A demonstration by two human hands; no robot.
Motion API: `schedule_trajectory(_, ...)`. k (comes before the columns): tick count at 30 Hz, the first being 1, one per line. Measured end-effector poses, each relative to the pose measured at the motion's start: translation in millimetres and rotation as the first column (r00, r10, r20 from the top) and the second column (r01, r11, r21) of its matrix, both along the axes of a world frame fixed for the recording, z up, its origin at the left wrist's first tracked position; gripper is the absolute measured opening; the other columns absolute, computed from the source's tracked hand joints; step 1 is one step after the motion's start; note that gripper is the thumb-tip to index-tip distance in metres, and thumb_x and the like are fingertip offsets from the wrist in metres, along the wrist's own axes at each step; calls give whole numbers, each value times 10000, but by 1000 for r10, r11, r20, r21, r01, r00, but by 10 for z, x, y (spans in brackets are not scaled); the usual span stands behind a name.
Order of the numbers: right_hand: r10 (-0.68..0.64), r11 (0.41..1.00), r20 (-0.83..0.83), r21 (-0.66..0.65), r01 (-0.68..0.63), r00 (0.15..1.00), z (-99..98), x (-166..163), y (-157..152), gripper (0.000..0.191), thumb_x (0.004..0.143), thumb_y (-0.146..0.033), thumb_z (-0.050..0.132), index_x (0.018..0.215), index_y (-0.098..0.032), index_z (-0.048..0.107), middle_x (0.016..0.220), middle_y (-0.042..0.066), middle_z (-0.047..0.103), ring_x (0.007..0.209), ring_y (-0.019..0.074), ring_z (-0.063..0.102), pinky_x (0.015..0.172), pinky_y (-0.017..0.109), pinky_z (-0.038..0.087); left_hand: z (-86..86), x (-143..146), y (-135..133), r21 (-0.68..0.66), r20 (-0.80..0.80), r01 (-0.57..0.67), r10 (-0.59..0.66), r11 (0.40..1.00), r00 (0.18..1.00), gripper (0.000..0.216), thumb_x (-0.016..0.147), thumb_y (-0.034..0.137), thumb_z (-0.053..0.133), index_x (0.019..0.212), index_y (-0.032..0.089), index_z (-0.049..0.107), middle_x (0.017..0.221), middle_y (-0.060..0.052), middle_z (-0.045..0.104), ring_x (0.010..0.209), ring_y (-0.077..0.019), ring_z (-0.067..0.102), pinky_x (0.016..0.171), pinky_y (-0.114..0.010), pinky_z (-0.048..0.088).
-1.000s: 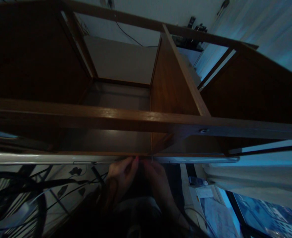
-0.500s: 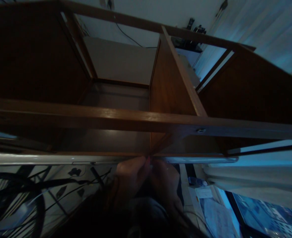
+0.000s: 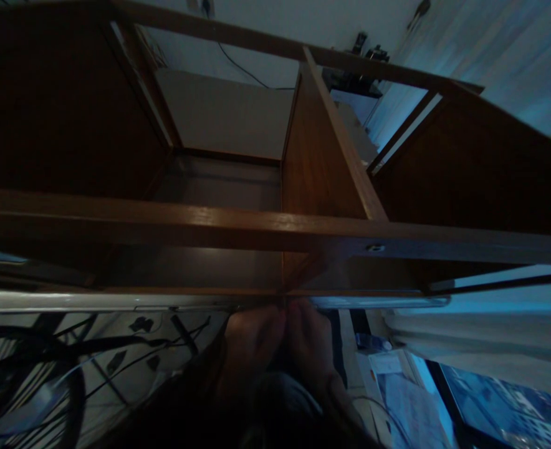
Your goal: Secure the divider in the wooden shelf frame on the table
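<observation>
Just below the front edge of an open wooden cabinet frame [image 3: 238, 218], my left hand [image 3: 255, 332] and my right hand [image 3: 309, 337] are close together, knuckles up. Both have curled fingers that meet or nearly meet in the middle. Whatever they pinch is too small and dark to make out. A pale, shiny rail [image 3: 93, 302] runs along the cabinet's lower front edge, right above my hands. Behind them, a wooden divider panel [image 3: 320, 156] splits the cabinet into two bays. A small metal lock fitting [image 3: 375, 248] sits on the front crossbar.
A bicycle wheel [image 3: 32, 380] stands at the lower left, with dark scraps on the floor beside it. To the right are a small bottle [image 3: 373, 342], papers [image 3: 409, 399] and a patterned blue surface [image 3: 513, 405]. A pale curtain [image 3: 504, 68] hangs at the upper right.
My hands have dropped slightly away from the rail, and their fingers sit a little lower. The cabinet stays in place apart from a slight shift of view.
</observation>
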State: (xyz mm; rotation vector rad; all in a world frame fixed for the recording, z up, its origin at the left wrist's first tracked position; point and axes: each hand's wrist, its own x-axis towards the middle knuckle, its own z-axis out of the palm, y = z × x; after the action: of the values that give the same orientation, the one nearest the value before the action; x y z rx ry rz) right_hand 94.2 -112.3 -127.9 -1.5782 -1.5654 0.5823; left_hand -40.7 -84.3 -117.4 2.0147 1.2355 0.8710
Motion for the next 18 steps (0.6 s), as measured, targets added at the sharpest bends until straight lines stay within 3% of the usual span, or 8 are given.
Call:
schedule_trajectory(4, -50, 980, -347, -198, -21, 936, -32, 5, -39, 373, 951, -403, 394, 729, -175, 588, 607, -8, 550, 534, 94, 502, 512, 197, 376, -130, -29, -29, -190, -10, -46, 45, 981, 999, 397, 938, 348, 339, 652, 184, 560, 536, 17, 576, 487, -104, 540, 512, -212, 355)
schedule_trajectory(8, -124, 948, -561, -310, -69, 818, -92, 10, -36, 420, 897, -514, 462, 695, -167, 583, 573, -27, 482, 477, 80, 408, 431, 197, 313, -136, 58, -10, -338, 67, 8, 16, 941, 998, 384, 948, 369, 303, 803, 186, 608, 686, -17, 667, 616, -136, 618, 582, -225, 407)
schedule_trajectory(10, -159, 943, -578, -328, -49, 801, -100, 10, -28, 422, 874, -532, 493, 680, -167, 579, 572, -24, 496, 487, 85, 428, 445, 199, 341, -144, 110, 3, -361, 101, 10, 28, 933, 995, 369, 945, 368, 315, 839, 185, 617, 758, -36, 692, 674, -148, 637, 624, -231, 428)
schedule_trajectory(15, -180, 953, -457, -299, 40, 871, -70, 12, -22, 357, 868, -482, 520, 740, -166, 626, 734, 33, 643, 715, 151, 602, 674, 249, 479, -175, 164, 8, -378, 132, 3, 51, 926, 990, 331, 938, 355, 351, 894, 185, 631, 822, -46, 713, 718, -154, 652, 685, -239, 449)
schedule_trajectory(18, -236, 948, -398, -296, 120, 887, -89, 26, -28, 317, 828, -479, 574, 758, -174, 619, 699, 22, 652, 647, 144, 600, 610, 240, 474, -177, 168, 4, -381, 130, -9, 63, 924, 990, 324, 932, 338, 358, 860, 179, 630, 791, -45, 710, 700, -155, 653, 667, -236, 447)
